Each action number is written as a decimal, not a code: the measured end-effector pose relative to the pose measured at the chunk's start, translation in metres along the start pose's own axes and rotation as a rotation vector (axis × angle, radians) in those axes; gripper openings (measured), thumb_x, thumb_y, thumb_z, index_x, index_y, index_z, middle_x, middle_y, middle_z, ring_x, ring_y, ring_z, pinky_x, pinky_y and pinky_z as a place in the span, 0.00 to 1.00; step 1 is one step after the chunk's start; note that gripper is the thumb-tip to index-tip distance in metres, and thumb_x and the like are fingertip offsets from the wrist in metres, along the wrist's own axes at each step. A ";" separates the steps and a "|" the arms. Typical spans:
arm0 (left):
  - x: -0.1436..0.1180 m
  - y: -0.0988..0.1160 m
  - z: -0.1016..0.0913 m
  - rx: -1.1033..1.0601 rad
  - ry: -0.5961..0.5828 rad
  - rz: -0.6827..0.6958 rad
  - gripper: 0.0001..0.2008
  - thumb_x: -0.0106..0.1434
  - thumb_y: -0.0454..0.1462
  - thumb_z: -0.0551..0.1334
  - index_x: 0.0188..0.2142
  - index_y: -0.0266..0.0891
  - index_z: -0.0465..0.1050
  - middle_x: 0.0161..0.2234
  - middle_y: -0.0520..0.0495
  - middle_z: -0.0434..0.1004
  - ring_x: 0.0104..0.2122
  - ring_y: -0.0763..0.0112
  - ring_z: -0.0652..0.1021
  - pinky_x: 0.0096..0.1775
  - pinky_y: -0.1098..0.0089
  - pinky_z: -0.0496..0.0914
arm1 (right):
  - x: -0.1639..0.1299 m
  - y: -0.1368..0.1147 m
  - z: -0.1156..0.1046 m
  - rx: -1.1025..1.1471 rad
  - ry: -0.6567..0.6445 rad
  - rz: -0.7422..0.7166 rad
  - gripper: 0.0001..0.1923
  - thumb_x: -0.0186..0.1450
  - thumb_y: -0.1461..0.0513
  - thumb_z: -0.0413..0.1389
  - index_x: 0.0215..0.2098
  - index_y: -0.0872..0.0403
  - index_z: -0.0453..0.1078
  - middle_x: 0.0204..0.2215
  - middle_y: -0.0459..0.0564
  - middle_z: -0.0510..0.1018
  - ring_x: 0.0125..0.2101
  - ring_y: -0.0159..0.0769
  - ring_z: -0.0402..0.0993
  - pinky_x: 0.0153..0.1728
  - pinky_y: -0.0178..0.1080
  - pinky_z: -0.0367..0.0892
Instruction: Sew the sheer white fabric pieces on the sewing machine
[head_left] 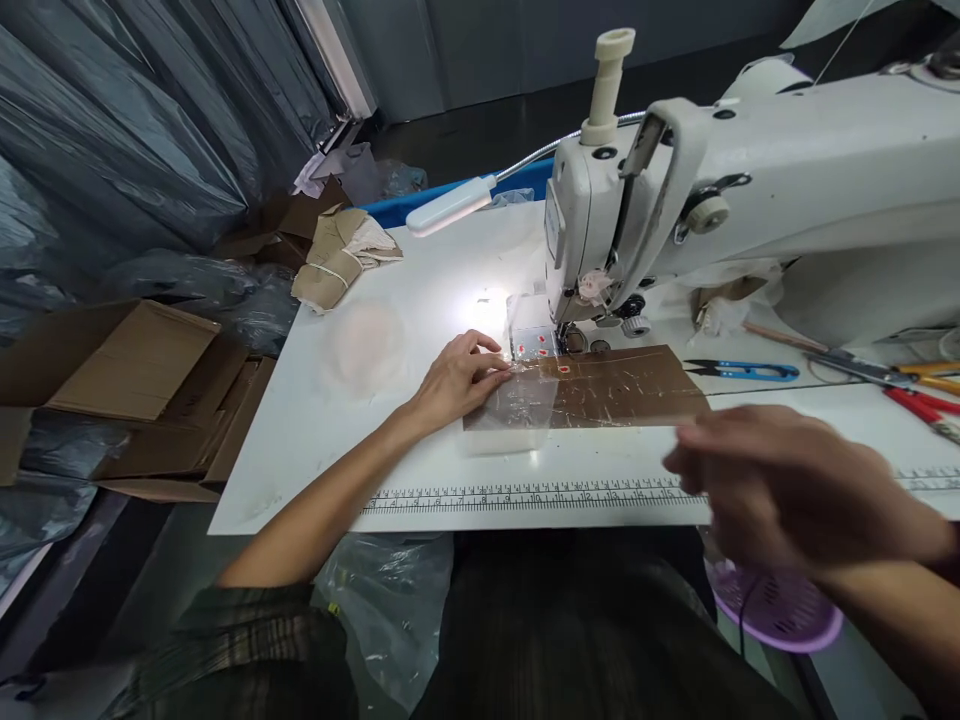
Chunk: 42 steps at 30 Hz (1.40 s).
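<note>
My left hand (463,378) lies on the white table with its thumb and fingertips brought together on the edge of a clear plastic piece (525,400). Small red marks show through the plastic, close to the needle area of a white sewing machine (592,230). Under and beside the plastic is a flat brown strip (630,388), scuffed and with shiny patches. Smeared by motion, my right hand (795,485) hovers over the front table edge, right of the strip. Its fingers look curled, but whether anything is in them cannot be made out.
Blue thread snips (742,370) and red-handled scissors (919,405) lie at the right. A ruler tape (525,497) runs along the front edge. A lit lamp (450,207) and a brown bundle (330,270) are farther back. Cardboard boxes (142,360) stand left; a purple basket (780,610) sits below.
</note>
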<state>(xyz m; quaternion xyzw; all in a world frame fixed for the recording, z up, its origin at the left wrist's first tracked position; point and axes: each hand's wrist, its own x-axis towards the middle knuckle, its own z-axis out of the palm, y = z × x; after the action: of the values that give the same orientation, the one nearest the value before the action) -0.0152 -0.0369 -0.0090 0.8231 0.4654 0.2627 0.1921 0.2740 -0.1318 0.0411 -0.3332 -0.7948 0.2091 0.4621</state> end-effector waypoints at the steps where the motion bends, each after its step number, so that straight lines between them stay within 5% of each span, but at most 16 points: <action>1: 0.002 0.002 -0.002 -0.100 0.031 -0.052 0.08 0.63 0.42 0.65 0.35 0.39 0.78 0.45 0.43 0.76 0.38 0.67 0.78 0.39 0.63 0.75 | 0.005 0.007 0.008 0.032 0.020 -0.024 0.18 0.64 0.69 0.52 0.47 0.45 0.72 0.24 0.42 0.78 0.20 0.31 0.73 0.21 0.34 0.68; 3: 0.006 0.010 -0.010 -0.362 0.087 -0.202 0.11 0.63 0.44 0.65 0.34 0.37 0.75 0.41 0.42 0.79 0.34 0.70 0.79 0.35 0.67 0.76 | 0.011 0.022 0.019 0.086 -0.005 0.009 0.15 0.65 0.69 0.52 0.46 0.49 0.73 0.25 0.44 0.78 0.20 0.29 0.71 0.20 0.34 0.65; 8: 0.005 0.042 -0.032 -0.853 0.093 -0.500 0.16 0.58 0.43 0.70 0.36 0.37 0.68 0.36 0.42 0.83 0.31 0.68 0.82 0.29 0.73 0.75 | 0.022 0.044 0.034 0.192 -0.223 0.357 0.13 0.69 0.58 0.53 0.46 0.55 0.75 0.30 0.49 0.80 0.24 0.32 0.73 0.25 0.35 0.69; 14: -0.010 0.074 -0.034 -0.946 -0.056 -0.490 0.17 0.56 0.41 0.72 0.40 0.35 0.72 0.33 0.44 0.83 0.30 0.67 0.83 0.34 0.68 0.79 | 0.053 0.037 0.057 0.592 -0.441 0.462 0.22 0.65 0.56 0.60 0.55 0.53 0.69 0.36 0.49 0.79 0.36 0.36 0.77 0.39 0.39 0.73; 17: -0.011 0.075 -0.044 -0.864 0.057 -0.417 0.14 0.57 0.41 0.71 0.38 0.36 0.74 0.30 0.47 0.81 0.30 0.69 0.82 0.33 0.70 0.79 | 0.058 0.043 0.063 0.818 -0.468 0.634 0.18 0.65 0.57 0.60 0.51 0.54 0.70 0.38 0.50 0.80 0.36 0.34 0.78 0.40 0.39 0.75; 20: -0.004 0.061 -0.053 -0.735 0.209 -0.412 0.12 0.58 0.43 0.69 0.36 0.37 0.75 0.28 0.50 0.77 0.26 0.72 0.80 0.23 0.76 0.75 | 0.060 0.056 0.058 0.831 -0.515 0.829 0.13 0.64 0.59 0.60 0.46 0.55 0.73 0.39 0.53 0.81 0.32 0.33 0.78 0.35 0.37 0.76; 23: 0.006 0.038 -0.048 -0.560 0.189 -0.441 0.12 0.61 0.44 0.66 0.37 0.38 0.75 0.29 0.48 0.76 0.25 0.71 0.79 0.17 0.76 0.69 | 0.064 0.066 0.051 0.554 -0.530 0.823 0.10 0.64 0.59 0.58 0.42 0.55 0.74 0.36 0.53 0.81 0.28 0.34 0.76 0.28 0.36 0.72; 28: 0.029 -0.001 -0.025 0.008 0.079 -0.277 0.11 0.64 0.39 0.60 0.45 0.38 0.73 0.39 0.44 0.79 0.33 0.66 0.79 0.33 0.66 0.75 | 0.069 0.075 0.053 -0.128 -0.371 0.617 0.10 0.64 0.57 0.56 0.37 0.55 0.75 0.30 0.52 0.79 0.30 0.39 0.73 0.30 0.41 0.65; 31: 0.049 -0.017 -0.015 0.244 0.031 -0.108 0.12 0.65 0.37 0.57 0.48 0.40 0.72 0.45 0.43 0.77 0.38 0.65 0.78 0.42 0.63 0.72 | 0.066 0.081 0.056 -0.112 -0.332 0.609 0.12 0.66 0.56 0.54 0.38 0.55 0.74 0.30 0.51 0.79 0.29 0.37 0.72 0.30 0.41 0.64; 37: 0.102 -0.051 0.012 0.286 -0.047 0.065 0.11 0.68 0.35 0.52 0.41 0.41 0.74 0.44 0.42 0.76 0.47 0.59 0.75 0.49 0.60 0.67 | 0.060 0.094 0.056 -0.031 -0.289 0.578 0.11 0.65 0.56 0.52 0.37 0.55 0.73 0.28 0.47 0.78 0.27 0.34 0.71 0.30 0.39 0.62; 42: 0.118 -0.060 0.021 0.191 0.143 0.126 0.12 0.68 0.33 0.51 0.43 0.39 0.73 0.47 0.38 0.75 0.52 0.56 0.73 0.52 0.55 0.65 | 0.060 0.099 0.054 -0.022 -0.267 0.590 0.11 0.66 0.56 0.51 0.34 0.54 0.72 0.26 0.47 0.78 0.25 0.34 0.71 0.29 0.39 0.62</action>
<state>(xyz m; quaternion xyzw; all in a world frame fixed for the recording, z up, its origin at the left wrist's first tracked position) 0.0084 0.0930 -0.0289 0.8446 0.4480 0.2865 0.0622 0.2388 -0.0218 -0.0133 -0.5238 -0.7198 0.3671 0.2697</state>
